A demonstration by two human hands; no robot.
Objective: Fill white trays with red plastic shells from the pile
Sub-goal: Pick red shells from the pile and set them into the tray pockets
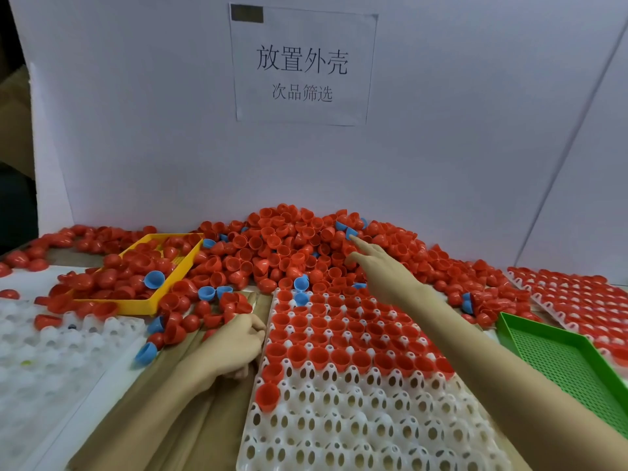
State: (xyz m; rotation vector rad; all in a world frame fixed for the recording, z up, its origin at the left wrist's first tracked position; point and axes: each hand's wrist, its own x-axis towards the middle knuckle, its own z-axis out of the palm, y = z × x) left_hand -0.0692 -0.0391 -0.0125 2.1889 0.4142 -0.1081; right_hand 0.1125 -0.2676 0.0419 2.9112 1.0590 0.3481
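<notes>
1. Over at the left edge of the table (217, 396), a spare white tray (51, 351) is lying with a few loose shells on it, and a yellow basket (149, 305) behind it is holding more red shells.
2. Next, the left hand (238, 341) is resting on the table, right at the left rim of the middle white tray (339, 419). Its fingers are curling in, but I cannot tell if they are gripping a shell.
3. That middle tray is sitting in front of the person. Its far rows are filling up with red shells (316, 338), and its near rows are showing bare holes.
4. Behind the tray's far edge, the red pile (289, 243) is heaping up against the back wall (136, 130).
5. The right hand (380, 270) is reaching over the tray into the pile. Its pointing finger is sticking out straight and holding nothing. Its tip is touching or almost touching a blue shell (350, 231) near the top of the heap. So the right hand is much nearer the pile.
6. At the right edge, a green basket (560, 365) and a full tray (577, 300) are waiting.
</notes>
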